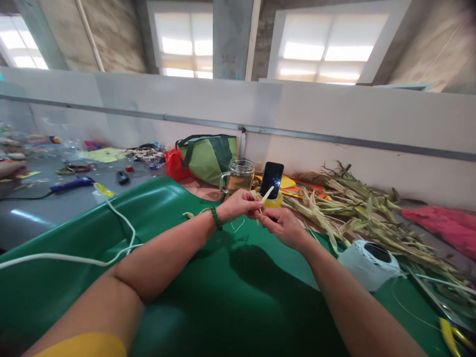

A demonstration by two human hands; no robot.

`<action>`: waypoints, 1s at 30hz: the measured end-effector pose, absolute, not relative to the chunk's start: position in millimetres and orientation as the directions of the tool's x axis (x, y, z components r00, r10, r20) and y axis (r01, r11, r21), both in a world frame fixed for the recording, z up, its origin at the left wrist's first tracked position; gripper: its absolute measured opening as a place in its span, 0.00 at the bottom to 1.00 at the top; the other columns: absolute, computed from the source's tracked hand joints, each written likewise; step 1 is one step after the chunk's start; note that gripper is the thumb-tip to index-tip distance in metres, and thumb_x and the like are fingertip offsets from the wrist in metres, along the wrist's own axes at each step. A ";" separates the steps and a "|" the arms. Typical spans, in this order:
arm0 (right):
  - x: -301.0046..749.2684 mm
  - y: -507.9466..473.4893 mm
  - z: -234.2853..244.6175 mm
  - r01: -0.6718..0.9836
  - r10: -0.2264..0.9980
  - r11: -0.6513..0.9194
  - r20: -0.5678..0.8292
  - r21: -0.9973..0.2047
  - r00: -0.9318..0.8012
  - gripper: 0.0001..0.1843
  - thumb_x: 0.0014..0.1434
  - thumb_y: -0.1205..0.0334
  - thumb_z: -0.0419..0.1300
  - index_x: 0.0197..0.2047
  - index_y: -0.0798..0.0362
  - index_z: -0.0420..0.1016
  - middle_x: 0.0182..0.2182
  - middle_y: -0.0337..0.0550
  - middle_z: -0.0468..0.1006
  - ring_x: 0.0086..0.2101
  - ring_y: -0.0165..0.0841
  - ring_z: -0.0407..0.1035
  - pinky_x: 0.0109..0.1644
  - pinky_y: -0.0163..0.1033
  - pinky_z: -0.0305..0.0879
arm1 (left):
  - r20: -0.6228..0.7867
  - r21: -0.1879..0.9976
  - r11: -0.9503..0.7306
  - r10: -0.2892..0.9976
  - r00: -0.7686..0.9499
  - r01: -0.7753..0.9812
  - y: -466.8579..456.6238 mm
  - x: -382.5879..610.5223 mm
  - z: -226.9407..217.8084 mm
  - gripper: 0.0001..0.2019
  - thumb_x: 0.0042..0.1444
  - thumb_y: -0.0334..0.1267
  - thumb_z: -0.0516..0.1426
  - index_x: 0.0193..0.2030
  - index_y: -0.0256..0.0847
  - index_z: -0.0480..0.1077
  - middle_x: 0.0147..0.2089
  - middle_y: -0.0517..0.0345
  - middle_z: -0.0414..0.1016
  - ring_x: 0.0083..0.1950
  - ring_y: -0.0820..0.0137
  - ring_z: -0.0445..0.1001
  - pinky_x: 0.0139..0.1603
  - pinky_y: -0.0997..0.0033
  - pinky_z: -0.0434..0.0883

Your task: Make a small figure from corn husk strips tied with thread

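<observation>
My left hand [241, 204], with a green bead bracelet at the wrist, pinches a pale strip of corn husk [267, 194] above the green mat. My right hand [283, 225] meets it from the right, its fingertips closed on the lower end of the same husk strip. The fingers of both hands nearly touch and hide part of the husk. Just behind them a phone [272, 178] leans upright in a yellow tape roll [274, 202]. A glass mug [240, 174] of amber liquid stands behind my left hand.
Dried corn husks [357, 208] are heaped at the right, beside a white roll of string [368, 265] and yellow-handled scissors [449, 337]. A green bag [208, 156] stands at the back. A white cable [92, 259] crosses the green mat [178, 317]; a blue glue gun [72, 184] lies left.
</observation>
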State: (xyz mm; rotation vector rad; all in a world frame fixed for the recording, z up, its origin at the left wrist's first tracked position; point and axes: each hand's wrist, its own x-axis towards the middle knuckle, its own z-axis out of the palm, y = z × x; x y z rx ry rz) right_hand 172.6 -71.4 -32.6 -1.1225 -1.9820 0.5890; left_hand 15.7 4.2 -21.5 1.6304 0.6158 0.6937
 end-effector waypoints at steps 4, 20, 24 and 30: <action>181.4 -68.7 -30.2 0.481 0.892 0.436 0.294 -0.761 -0.343 0.20 0.56 0.48 0.52 0.21 0.53 0.64 0.17 0.36 0.64 0.19 0.26 0.57 0.23 0.33 0.53 | 0.027 0.997 -0.067 0.698 0.716 0.027 5.2 10.2 -13.5 0.25 0.48 0.59 0.59 0.29 0.32 0.71 0.22 0.54 0.75 0.23 0.73 0.72 0.29 0.74 0.68; 183.6 -63.9 -33.8 0.517 0.854 0.518 0.377 -0.682 -0.358 0.24 0.55 0.47 0.52 0.16 0.53 0.56 0.15 0.32 0.50 0.19 0.24 0.46 0.23 0.34 0.43 | -0.012 0.959 -0.229 0.553 0.833 0.166 8.5 4.8 -13.4 0.22 0.40 0.53 0.66 0.28 0.32 0.72 0.20 0.55 0.75 0.22 0.74 0.73 0.27 0.76 0.68; 195.0 -55.4 -34.5 0.463 0.933 0.359 0.299 -0.810 -0.200 0.28 0.50 0.38 0.57 0.17 0.54 0.62 0.14 0.34 0.58 0.18 0.24 0.51 0.22 0.33 0.47 | -0.019 0.995 -0.065 0.646 0.763 0.080 11.3 6.9 -15.4 0.23 0.38 0.52 0.68 0.31 0.33 0.71 0.27 0.52 0.78 0.28 0.71 0.76 0.31 0.75 0.69; 185.3 -43.8 -49.7 0.224 0.987 0.116 0.088 -0.968 -0.131 0.31 0.44 0.32 0.60 0.30 0.55 0.75 0.26 0.45 0.76 0.25 0.30 0.69 0.31 0.37 0.67 | 0.157 0.971 -0.002 0.763 0.627 -0.239 7.3 18.7 -24.1 0.24 0.35 0.45 0.70 0.33 0.34 0.66 0.30 0.56 0.77 0.31 0.74 0.75 0.33 0.76 0.67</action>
